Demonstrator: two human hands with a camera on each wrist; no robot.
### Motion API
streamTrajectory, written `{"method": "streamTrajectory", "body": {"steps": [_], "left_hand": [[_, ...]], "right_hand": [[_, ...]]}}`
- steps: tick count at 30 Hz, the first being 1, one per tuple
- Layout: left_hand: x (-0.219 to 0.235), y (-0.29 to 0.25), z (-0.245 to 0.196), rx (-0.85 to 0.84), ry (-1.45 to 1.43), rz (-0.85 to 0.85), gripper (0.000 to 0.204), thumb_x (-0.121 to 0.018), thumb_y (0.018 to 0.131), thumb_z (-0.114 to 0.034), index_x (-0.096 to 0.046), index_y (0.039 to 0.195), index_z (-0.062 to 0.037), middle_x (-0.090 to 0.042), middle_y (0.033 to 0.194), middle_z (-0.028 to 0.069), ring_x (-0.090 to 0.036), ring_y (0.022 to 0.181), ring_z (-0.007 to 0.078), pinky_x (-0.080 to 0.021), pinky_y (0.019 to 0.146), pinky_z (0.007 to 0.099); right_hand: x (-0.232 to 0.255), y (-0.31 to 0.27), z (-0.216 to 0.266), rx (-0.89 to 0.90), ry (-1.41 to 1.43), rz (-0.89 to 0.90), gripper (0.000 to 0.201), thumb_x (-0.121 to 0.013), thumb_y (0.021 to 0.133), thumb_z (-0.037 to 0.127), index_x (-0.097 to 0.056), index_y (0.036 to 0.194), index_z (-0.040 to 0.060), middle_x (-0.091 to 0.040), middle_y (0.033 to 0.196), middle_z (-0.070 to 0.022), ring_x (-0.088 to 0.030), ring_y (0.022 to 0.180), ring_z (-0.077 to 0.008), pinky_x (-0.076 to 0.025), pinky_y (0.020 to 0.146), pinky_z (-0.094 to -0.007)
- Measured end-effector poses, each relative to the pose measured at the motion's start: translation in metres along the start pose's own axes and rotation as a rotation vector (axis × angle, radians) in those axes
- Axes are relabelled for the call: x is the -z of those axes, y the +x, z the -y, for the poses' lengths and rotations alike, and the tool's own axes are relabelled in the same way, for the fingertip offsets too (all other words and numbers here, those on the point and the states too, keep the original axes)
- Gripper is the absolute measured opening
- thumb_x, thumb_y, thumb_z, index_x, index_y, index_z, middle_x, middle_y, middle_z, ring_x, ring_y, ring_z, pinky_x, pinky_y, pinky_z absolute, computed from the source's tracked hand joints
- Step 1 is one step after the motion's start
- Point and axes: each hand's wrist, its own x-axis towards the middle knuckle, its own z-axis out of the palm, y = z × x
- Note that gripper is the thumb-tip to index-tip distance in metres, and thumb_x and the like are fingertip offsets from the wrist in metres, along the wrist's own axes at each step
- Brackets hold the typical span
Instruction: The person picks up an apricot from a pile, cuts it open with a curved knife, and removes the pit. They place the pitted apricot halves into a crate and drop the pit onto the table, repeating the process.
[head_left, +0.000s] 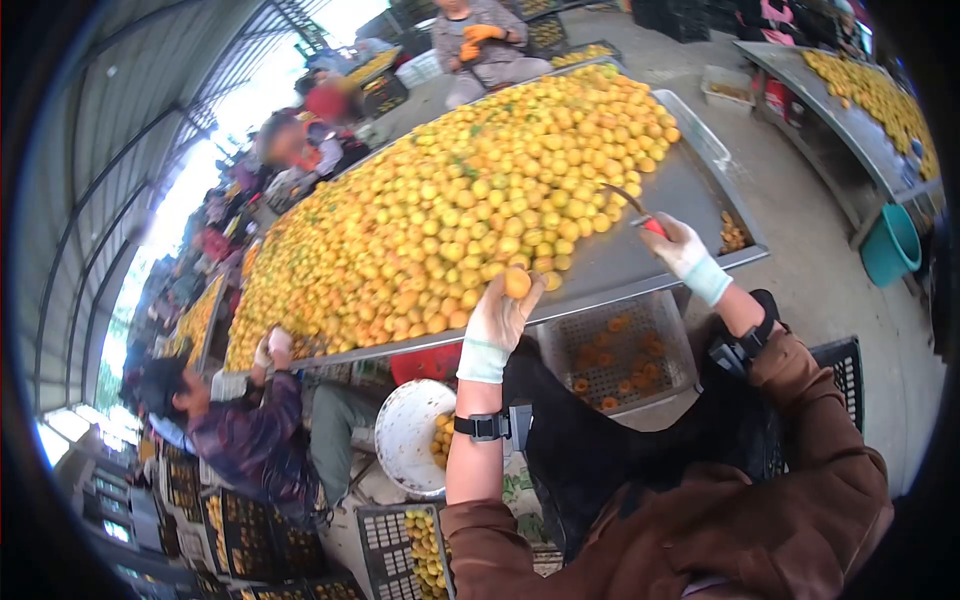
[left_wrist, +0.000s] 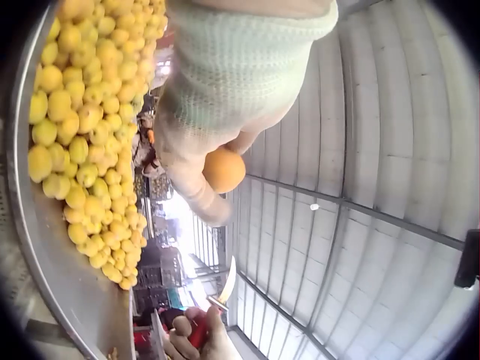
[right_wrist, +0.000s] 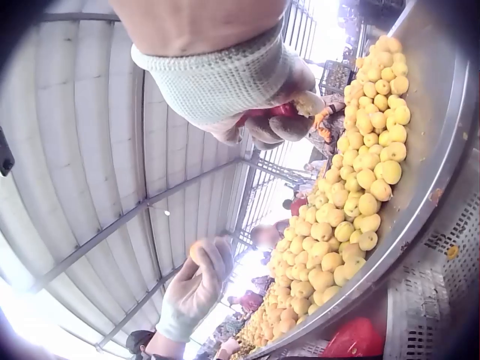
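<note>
My gloved left hand [head_left: 490, 325] holds a single orange apricot [head_left: 517, 283] between thumb and fingers, just over the front edge of the sloping pile of apricots [head_left: 450, 200]. In the left wrist view the same apricot [left_wrist: 224, 170] looks whole, with part of it covered by the glove. To the right, my gloved right hand [head_left: 687, 257] grips the red handle of a small curved knife [head_left: 653, 226]. Its blade [left_wrist: 229, 280] points up, apart from the apricot. In the right wrist view, fingers wrap round the red handle [right_wrist: 279, 111].
Below the metal table's edge [head_left: 640, 268] sits a pale crate [head_left: 683, 335] with apricot halves in it. A white bucket [head_left: 395, 440] with apricots stands left of my lap, near a seated person [head_left: 240, 425]. Cut pieces [head_left: 733, 233] lie in the table's right corner. Another person [head_left: 485, 40] sits opposite.
</note>
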Motion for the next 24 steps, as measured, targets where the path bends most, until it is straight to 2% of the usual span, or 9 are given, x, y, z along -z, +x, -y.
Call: {"method": "streamTrajectory", "body": {"steps": [2,4,6,7,11,13,15,18,24], "left_hand": [[-0.015,0.030,0.014,0.040,0.030,0.081,0.047,-0.046,0.102,-0.038,-0.051,0.121,0.0040,-0.057,0.117,0.0215,-0.061,0.105,0.0304,-0.053,0.096,0.0436],[-0.019,0.061,0.032,0.074,0.042,-0.014,0.055,-0.045,0.100,-0.049,-0.052,0.121,0.0013,-0.058,0.118,0.0229,-0.064,0.095,0.0278,-0.056,0.083,0.0388],[-0.011,0.091,0.049,0.093,-0.053,0.058,0.056,-0.046,0.098,-0.053,-0.054,0.121,-0.0021,-0.060,0.116,0.0218,-0.062,0.083,0.0219,-0.053,0.070,0.0320],[-0.016,0.102,0.060,0.067,0.025,-0.087,0.058,-0.047,0.096,-0.057,-0.055,0.120,-0.0045,-0.062,0.113,0.0184,-0.056,0.075,0.0168,-0.047,0.064,0.0278],[0.014,0.146,0.094,0.138,-0.188,0.114,0.054,-0.049,0.098,-0.050,-0.055,0.121,-0.0024,-0.063,0.108,0.0125,-0.061,0.089,0.0195,-0.051,0.073,0.0270],[0.010,0.155,0.111,0.093,-0.134,-0.040,0.054,-0.048,0.098,-0.051,-0.055,0.122,-0.0033,-0.062,0.110,0.0116,-0.058,0.085,0.0177,-0.049,0.073,0.0275],[0.010,0.157,0.120,0.005,-0.066,-0.167,0.052,-0.049,0.099,-0.047,-0.053,0.125,-0.0028,-0.061,0.113,0.0091,-0.058,0.084,0.0163,-0.049,0.077,0.0292],[0.020,0.159,0.130,-0.031,0.029,-0.167,0.049,-0.050,0.100,-0.043,-0.050,0.128,-0.0020,-0.061,0.113,0.0088,-0.060,0.090,0.0170,-0.050,0.085,0.0318],[0.043,0.158,0.119,-0.025,-0.010,-0.114,0.051,-0.049,0.100,-0.039,-0.045,0.132,0.0012,-0.061,0.114,0.0108,-0.063,0.099,0.0197,-0.056,0.086,0.0337]], "right_hand": [[-0.003,0.004,0.002,-0.016,0.096,-0.001,0.026,-0.062,0.093,0.028,-0.059,0.099,0.0030,-0.052,0.073,0.0009,-0.048,0.068,-0.0081,-0.042,0.062,-0.0259],[-0.003,0.010,-0.005,0.021,0.106,0.005,0.030,-0.060,0.095,0.031,-0.060,0.104,0.0026,-0.053,0.074,0.0010,-0.049,0.069,-0.0074,-0.042,0.062,-0.0260],[-0.002,0.018,-0.013,0.007,0.099,0.012,0.031,-0.060,0.095,0.032,-0.058,0.102,0.0022,-0.052,0.073,0.0007,-0.049,0.068,-0.0079,-0.043,0.061,-0.0264],[-0.003,0.022,-0.017,-0.003,0.088,0.028,0.034,-0.059,0.096,0.032,-0.058,0.108,0.0006,-0.054,0.076,0.0004,-0.050,0.070,-0.0081,-0.043,0.062,-0.0257],[-0.009,0.043,-0.048,-0.024,0.108,0.083,0.038,-0.057,0.096,0.036,-0.058,0.111,0.0010,-0.050,0.074,0.0017,-0.046,0.067,-0.0079,-0.040,0.059,-0.0253],[-0.015,0.049,-0.066,0.016,0.128,0.063,0.038,-0.057,0.096,0.036,-0.058,0.111,0.0012,-0.049,0.072,0.0019,-0.045,0.066,-0.0078,-0.040,0.059,-0.0252],[-0.015,0.048,-0.066,-0.082,0.044,0.076,0.035,-0.055,0.096,0.035,-0.055,0.104,0.0007,-0.052,0.073,-0.0152,-0.054,0.070,-0.0258,-0.045,0.066,-0.0360],[-0.017,0.045,-0.079,-0.021,-0.052,0.066,0.031,-0.054,0.097,0.034,-0.056,0.105,0.0031,-0.055,0.076,-0.0206,-0.058,0.073,-0.0383,-0.046,0.066,-0.0399],[-0.026,0.046,-0.072,0.034,-0.278,0.093,0.027,-0.054,0.097,0.033,-0.056,0.101,0.0055,-0.059,0.075,-0.0195,-0.060,0.073,-0.0421,-0.047,0.062,-0.0455]]}}
